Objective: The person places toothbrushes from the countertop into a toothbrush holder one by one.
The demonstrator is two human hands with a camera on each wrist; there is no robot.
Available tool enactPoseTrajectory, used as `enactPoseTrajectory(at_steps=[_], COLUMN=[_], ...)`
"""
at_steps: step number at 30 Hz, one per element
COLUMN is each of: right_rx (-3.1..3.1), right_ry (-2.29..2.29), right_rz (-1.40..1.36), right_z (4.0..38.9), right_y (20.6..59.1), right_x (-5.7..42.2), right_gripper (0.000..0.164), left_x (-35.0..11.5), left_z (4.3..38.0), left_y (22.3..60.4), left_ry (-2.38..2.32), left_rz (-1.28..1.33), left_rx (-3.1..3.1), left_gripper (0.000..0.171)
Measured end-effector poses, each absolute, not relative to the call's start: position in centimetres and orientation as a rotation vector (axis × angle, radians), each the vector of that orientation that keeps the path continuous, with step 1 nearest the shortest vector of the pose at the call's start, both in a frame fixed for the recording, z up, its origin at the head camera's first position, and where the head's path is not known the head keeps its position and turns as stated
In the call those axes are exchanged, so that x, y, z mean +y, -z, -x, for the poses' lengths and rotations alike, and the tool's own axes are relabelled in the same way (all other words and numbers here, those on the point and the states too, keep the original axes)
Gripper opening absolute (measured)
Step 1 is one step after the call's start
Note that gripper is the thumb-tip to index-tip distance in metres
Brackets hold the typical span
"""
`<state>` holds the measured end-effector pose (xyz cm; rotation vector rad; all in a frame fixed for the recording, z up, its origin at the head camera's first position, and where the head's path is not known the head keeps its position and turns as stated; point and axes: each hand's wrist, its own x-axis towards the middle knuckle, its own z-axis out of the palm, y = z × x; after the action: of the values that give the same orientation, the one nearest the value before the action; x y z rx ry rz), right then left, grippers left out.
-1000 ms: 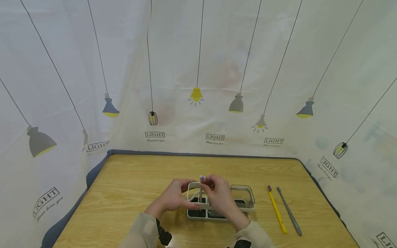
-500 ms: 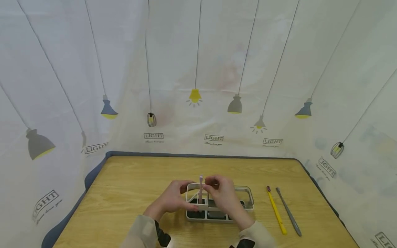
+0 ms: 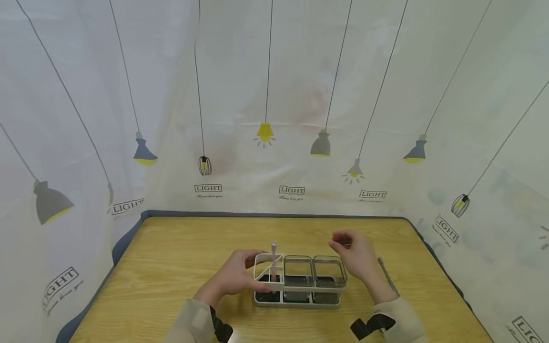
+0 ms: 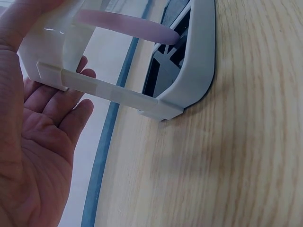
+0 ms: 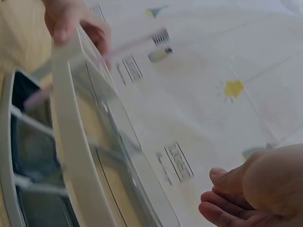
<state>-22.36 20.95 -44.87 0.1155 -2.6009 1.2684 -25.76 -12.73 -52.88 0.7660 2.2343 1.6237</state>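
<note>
A white toothbrush holder (image 3: 309, 289) with dark compartments in its base stands on the table. My left hand (image 3: 233, 275) grips its left end, thumb at the front and fingers at the back. A pink toothbrush (image 3: 274, 262) stands upright in the left section, its lower end in the base in the left wrist view. Two clear cups sit in the other sections, a middle cup (image 3: 298, 271) and a right cup (image 3: 330, 271). My right hand (image 3: 359, 255) is in the air just right of the holder, fingers loosely curled, holding nothing.
A grey toothbrush (image 3: 388, 276) lies on the wooden table (image 3: 180, 238) to the right, partly behind my right forearm. White cloth (image 3: 240, 71) printed with lamps hangs around the table's back and sides.
My right hand has let go of the pink toothbrush and moved right, away from the holder. The yellow toothbrush is now hidden behind the right arm. My left hand keeps its grip.
</note>
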Motion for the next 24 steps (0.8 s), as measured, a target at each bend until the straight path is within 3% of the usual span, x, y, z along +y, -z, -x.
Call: enactPoseTrajectory(at_steps=[10,24], right_rx=[-2.667,-2.997], right_ry=[-1.118,-0.907], right_rz=[0.015,0.164], right_z=[24.2,25.8], right_y=[46.3,51.5], right_x=[27.3,31.0], right_gripper=[0.023,0.025], left_x=[-13.3,-13.9], left_z=[25.7,25.4], left_y=[52.7,52.6], left_ry=[-1.623,-1.655], left_rz=[-0.724,-0.708], left_rx=[2.270,2.237], left_gripper=[0.077,0.074])
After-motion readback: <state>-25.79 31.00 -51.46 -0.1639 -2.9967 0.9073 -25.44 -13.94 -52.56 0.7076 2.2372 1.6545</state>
